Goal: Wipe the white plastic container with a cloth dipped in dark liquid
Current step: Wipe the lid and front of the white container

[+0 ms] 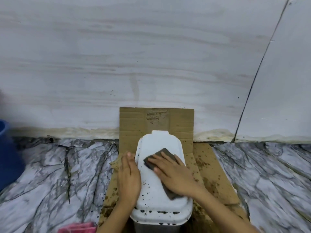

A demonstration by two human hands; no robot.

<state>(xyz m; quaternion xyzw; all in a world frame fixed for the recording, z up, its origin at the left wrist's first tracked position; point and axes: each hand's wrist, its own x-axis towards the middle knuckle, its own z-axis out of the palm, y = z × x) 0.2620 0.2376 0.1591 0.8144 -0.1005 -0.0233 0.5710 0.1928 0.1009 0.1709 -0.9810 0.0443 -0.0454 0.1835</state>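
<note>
Container on cardboard; cloth on container.

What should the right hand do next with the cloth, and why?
Likely slide the cloth toward the near-left of the container, where dark specks lie unwiped. The right hand presses it flat mid-top, and the left hand steadies the side.

Head-worn camera looking forward and down
It is facing the wall from close above the white plastic container, taking in the marbled surface on both sides.
</note>
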